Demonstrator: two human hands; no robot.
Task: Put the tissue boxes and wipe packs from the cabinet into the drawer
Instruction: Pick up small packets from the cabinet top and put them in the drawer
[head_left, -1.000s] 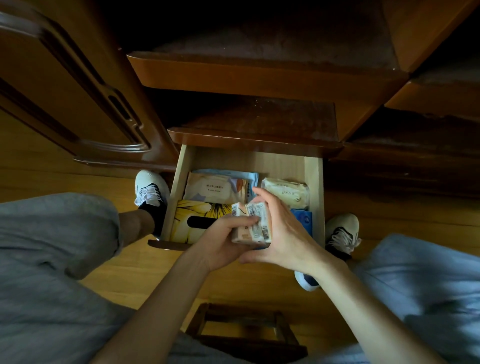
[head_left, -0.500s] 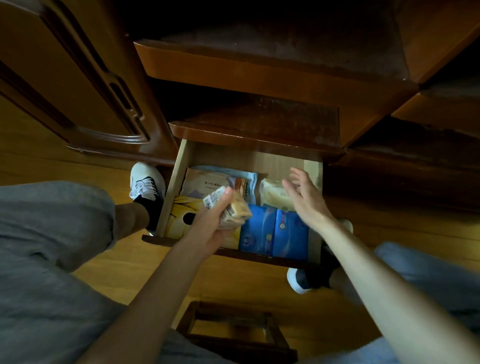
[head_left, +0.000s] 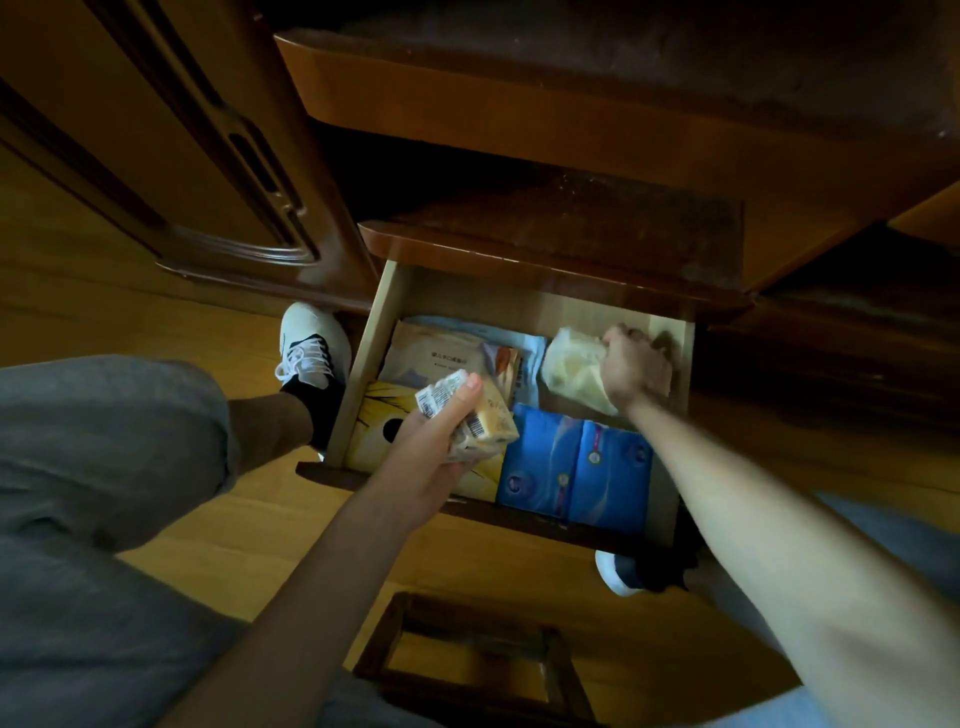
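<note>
My left hand (head_left: 441, 447) grips a small pack of tissues (head_left: 470, 423), thumb curled over its top, and holds it above the front left part of the open drawer (head_left: 387, 317). My right hand (head_left: 636, 371) reaches into the back right corner of the drawer, fingers curled round a pale yellow soft pack (head_left: 574, 374) that lies there against the right wall. Under my left hand a yellow tissue box (head_left: 371, 431) with a dark oval opening fills the front left corner. Just beside it, to the right, two blue packs (head_left: 576, 467) lie side by side along the front. Behind the yellow box a beige wipe pack (head_left: 431, 353) with printed characters rests on a light blue pack (head_left: 530, 353). The cabinet's shelf (head_left: 571, 228) above the drawer is dark and I cannot tell what it carries. My white shoe (head_left: 311, 340) stands on the wooden floor (head_left: 156, 322) left of the drawer, and a small wooden stool (head_left: 467, 660) is below my arms.
</note>
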